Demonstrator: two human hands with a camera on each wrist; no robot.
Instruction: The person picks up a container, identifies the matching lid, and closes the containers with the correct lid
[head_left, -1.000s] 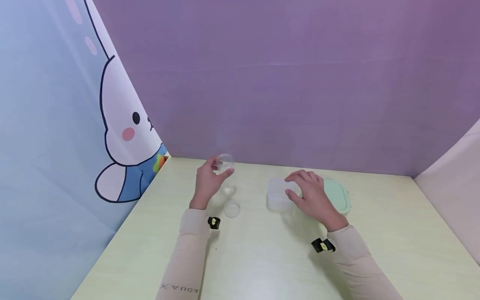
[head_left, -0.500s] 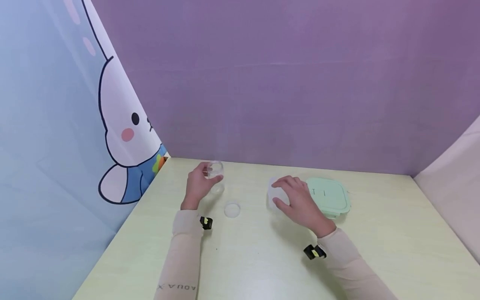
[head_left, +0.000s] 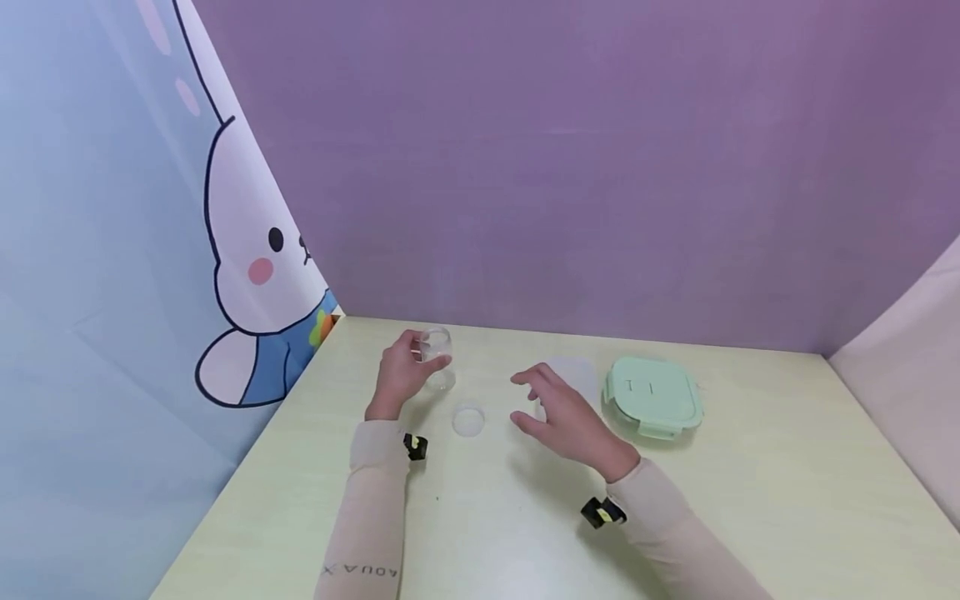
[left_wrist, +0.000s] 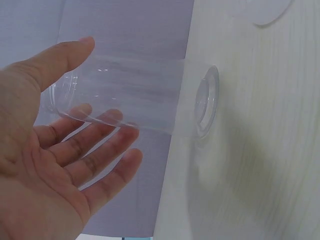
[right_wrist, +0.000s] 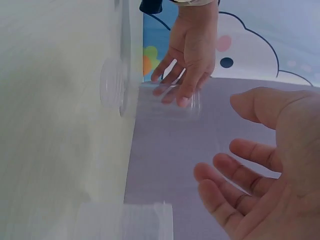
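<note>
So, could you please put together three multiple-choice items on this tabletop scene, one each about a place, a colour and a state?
1. Where does the small round clear lid lie?
A. on the square green lid
B. on the pale table between the two hands
C. inside the jar

2. What colour is the square snap-lock lid?
A. mint green
B. red
C. black

3. What is the right hand doing?
A. gripping the jar
B. pressing the green lid
C. open, holding nothing

Answers: 1 B, it lies flat on the table between the hands. 2 A, it is plainly pale green. 3 C, its fingers are spread, while the left hand holds the clear plastic jar.
</note>
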